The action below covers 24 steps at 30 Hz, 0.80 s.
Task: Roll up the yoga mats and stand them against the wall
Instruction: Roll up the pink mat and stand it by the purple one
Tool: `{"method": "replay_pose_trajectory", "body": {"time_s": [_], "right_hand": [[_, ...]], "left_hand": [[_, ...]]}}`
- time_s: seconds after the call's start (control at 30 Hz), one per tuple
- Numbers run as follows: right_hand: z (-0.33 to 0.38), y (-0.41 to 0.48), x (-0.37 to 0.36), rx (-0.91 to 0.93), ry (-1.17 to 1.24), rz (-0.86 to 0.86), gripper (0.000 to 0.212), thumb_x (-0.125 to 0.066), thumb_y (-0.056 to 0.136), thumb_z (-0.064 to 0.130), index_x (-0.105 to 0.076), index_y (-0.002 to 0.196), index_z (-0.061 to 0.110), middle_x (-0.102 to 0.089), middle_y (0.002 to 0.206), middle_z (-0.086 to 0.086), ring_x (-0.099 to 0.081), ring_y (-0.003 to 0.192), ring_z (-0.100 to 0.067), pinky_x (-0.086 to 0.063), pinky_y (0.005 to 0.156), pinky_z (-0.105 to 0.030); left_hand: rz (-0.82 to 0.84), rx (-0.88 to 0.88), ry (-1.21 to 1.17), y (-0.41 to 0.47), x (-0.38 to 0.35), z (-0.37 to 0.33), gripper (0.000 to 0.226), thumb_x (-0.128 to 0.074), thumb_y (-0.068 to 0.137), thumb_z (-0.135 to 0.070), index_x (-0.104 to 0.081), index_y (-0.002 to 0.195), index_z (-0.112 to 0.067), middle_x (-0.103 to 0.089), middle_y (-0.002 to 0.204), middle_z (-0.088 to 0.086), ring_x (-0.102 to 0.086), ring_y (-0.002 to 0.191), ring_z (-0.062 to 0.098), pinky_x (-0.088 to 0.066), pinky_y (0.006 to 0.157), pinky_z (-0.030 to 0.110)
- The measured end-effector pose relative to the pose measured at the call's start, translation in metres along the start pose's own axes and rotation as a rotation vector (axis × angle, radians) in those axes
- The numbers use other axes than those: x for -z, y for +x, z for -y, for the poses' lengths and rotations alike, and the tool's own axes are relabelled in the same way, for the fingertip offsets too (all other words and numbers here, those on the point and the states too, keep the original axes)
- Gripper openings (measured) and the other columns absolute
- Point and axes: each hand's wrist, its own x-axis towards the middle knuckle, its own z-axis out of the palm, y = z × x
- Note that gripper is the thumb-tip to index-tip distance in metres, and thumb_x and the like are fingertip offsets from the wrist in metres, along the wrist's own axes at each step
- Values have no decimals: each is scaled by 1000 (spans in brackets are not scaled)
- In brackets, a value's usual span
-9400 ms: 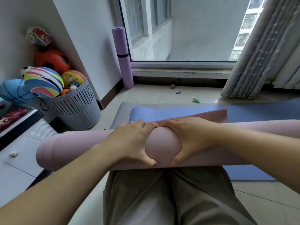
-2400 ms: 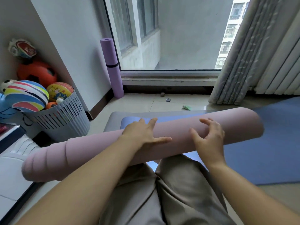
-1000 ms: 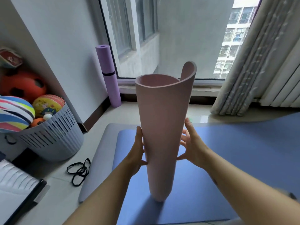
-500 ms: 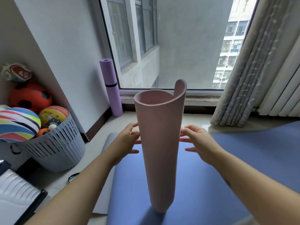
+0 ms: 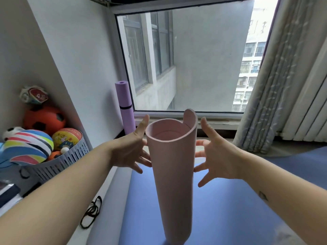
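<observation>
Head view looks down two bare forearms to a pink mat (image 5: pixel 174 174) that stands on end as a loose, wide tube, its lower end planted on a blue mat (image 5: pixel 230 209) spread flat on the floor (image 5: pixel 292 147); the top of the tube gapes open, and the outer edge of the roll curls up into a small flap on the far side. The left hand (image 5: pixel 127 152) is at the tube's left flank and the right hand (image 5: pixel 223 160) at its right flank, both near the top, palms turned toward the roll, thumbs up, fingers straight and splayed. Neither grip closes on anything: each is wide open, and whether the fingertips (image 5: pixel 199 153) actually touch the pink surface or hover just beside it cannot be told. Along the blue mat's left edge a grey mat (image 5: pixel 113 191) shows as a pale strip, with a tangle of black bands (image 5: pixel 92 213) lying near its left side. Beyond the hands a purple mat (image 5: pixel 124 106), tightly rolled and ringed by a dark band, stands upright in the corner where the wall (image 5: pixel 79 59) meets the window (image 5: pixel 191 59). On the left a slatted basket (image 5: pixel 58 165) holds several coloured balls (image 5: pixel 28 149), with more piled behind it. A pale curtain (image 5: pixel 276 85) hangs to the right of the window
</observation>
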Motion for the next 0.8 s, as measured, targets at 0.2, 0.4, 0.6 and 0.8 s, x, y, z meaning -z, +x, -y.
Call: {"method": "replay_pose_trajectory", "body": {"time_s": [0.2,0.4,0.6,0.8], "right_hand": [[25,-15,-6,-61,-172,103,97,-67,51,80,-68,118,10,-65,121,-17,-60,115,-36,-50,86,-63],[29,-7,-15,-68,-130,-69,51,-69,74,43,-67,118,18,-64,118,-19,-59,116,-39,-47,85,-69],[32,1,-17,-64,-118,-64,40,-64,80,41,-70,113,17,-67,102,-15,-63,109,-37,-48,85,-67],[32,12,-9,-76,-88,-87,48,-68,74,40,-68,116,17,-66,101,-13,-63,102,-36,-47,83,-70]], "left_hand": [[42,56,62,-7,4,-10,106,-45,57,-87,-62,125,-7,-65,122,15,-64,105,24,-46,95,37],[121,132,96,-13,-6,-23,61,-51,70,-42,-66,112,-2,-65,119,21,-65,106,34,-51,87,43],[58,212,139,-9,-10,-34,44,-55,85,-45,-65,108,-9,-65,115,26,-67,100,38,-47,94,58],[7,201,51,-4,-11,-29,43,-54,92,-42,-56,121,-9,-66,111,28,-68,97,37,-51,91,55]]}}
